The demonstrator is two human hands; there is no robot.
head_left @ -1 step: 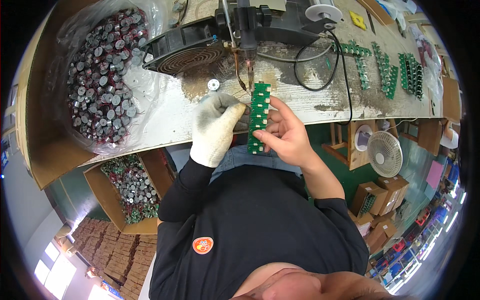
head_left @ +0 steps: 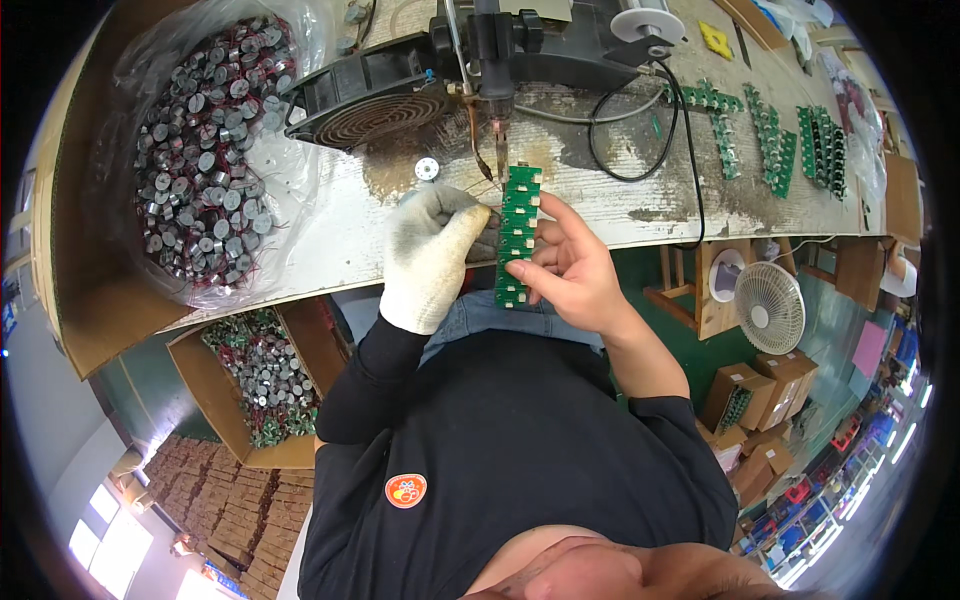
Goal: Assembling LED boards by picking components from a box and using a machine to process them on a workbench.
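Observation:
My bare right hand (head_left: pixel 572 262) grips a strip of green circuit boards (head_left: pixel 518 235) with small pale connectors along it, held upright between thumb and fingers. The strip's far end is right by the tip of a soldering iron (head_left: pixel 502 140); whether they touch I cannot tell. On the strip's left side, my left hand (head_left: pixel 428 255), in a whitish glove with grey fingers, is closed in a pinch. What lies in that pinch is hidden. Just beyond the gloved knuckles is a small round motor (head_left: pixel 427 168) with a pale face. A thin copper-coloured tube (head_left: pixel 476 140) slants down beside the iron.
A plastic-lined carton of small motors with red wires (head_left: pixel 205 170) stands on the left. Behind my hands are a black fan (head_left: pixel 375 105), a solder spool (head_left: pixel 646 27) and a looping black cable (head_left: pixel 690 150). More board strips (head_left: pixel 770 140) lie at the far right. Below the bench sits another open carton (head_left: pixel 235 425).

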